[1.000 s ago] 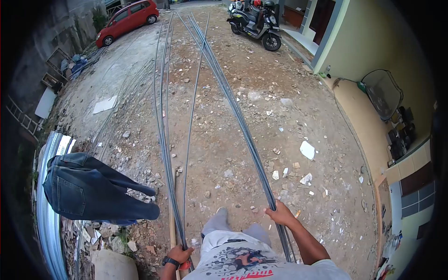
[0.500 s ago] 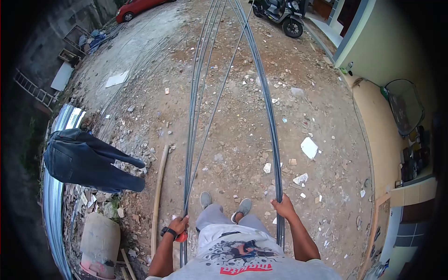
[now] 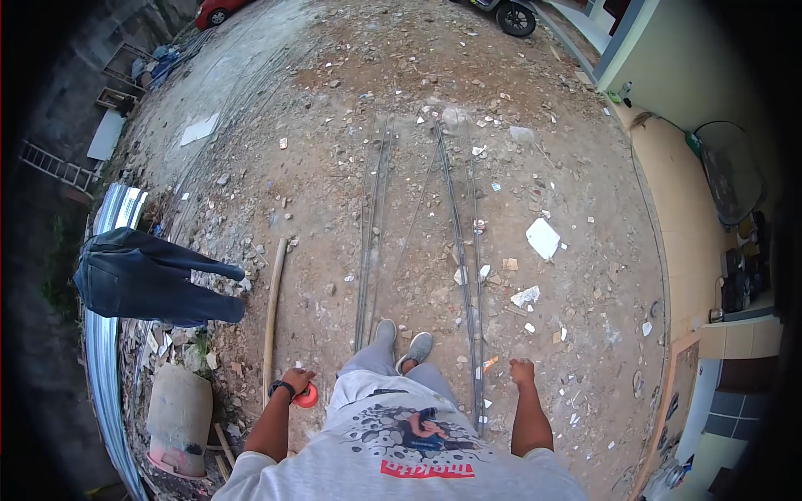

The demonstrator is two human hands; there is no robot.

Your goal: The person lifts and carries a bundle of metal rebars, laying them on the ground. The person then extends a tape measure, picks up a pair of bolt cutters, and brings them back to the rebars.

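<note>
Two bundles of long thin metal rods lie on the ground ahead of me, a left bundle [image 3: 362,292] and a right bundle [image 3: 459,234]. My left hand [image 3: 296,380], with a dark watch on its wrist, is left of the rods and off them. Its fingers are curled at a red round object [image 3: 307,396] whose kind I cannot make out. My right hand [image 3: 522,372] is closed, right of the right bundle and apart from it. A small orange strip [image 3: 489,363] shows between that hand and the rods.
A wooden pole [image 3: 274,309] lies at left, near jeans [image 3: 159,280] draped over corrugated metal sheets [image 3: 98,359]. An upturned worn container [image 3: 180,417] stands closer. White tile pieces [image 3: 543,239] and rubble litter the ground. A motorbike wheel [image 3: 515,18] shows at top right.
Both hands have let go of the rod bundles, which have dropped to the ground. My left hand has moved left and up a little; my right hand has moved slightly right. The view has shifted.
</note>
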